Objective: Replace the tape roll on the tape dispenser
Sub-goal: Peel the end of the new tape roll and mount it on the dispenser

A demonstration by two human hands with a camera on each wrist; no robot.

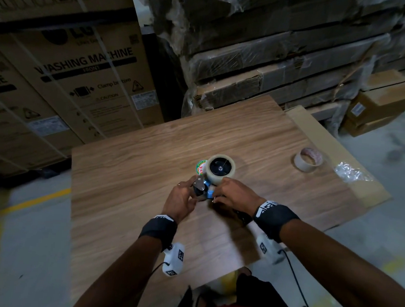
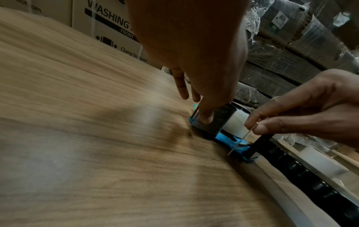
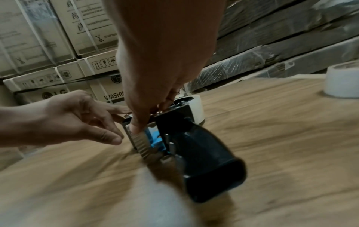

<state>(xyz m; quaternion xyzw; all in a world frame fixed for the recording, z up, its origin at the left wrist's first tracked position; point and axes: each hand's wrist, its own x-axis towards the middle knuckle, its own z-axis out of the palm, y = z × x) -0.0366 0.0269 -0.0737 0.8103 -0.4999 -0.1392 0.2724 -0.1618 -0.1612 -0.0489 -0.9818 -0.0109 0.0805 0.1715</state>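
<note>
The tape dispenser (image 1: 205,190) lay on the wooden table (image 1: 126,171), a clear tape roll (image 1: 220,169) mounted. The left hand (image 1: 180,201), fingers extended, pressed its front roller; the right hand (image 1: 234,193) pinched the tape end.

I see the tape dispenser (image 1: 205,188) lying on its side on the wooden table (image 1: 143,197), black handle (image 3: 204,153) pointing toward me, blue plate and metal blade at its front. A full clear tape roll (image 1: 221,169) sits on its hub. Another roll (image 1: 308,159), nearly used up, lies flat well off to the right.
</note>
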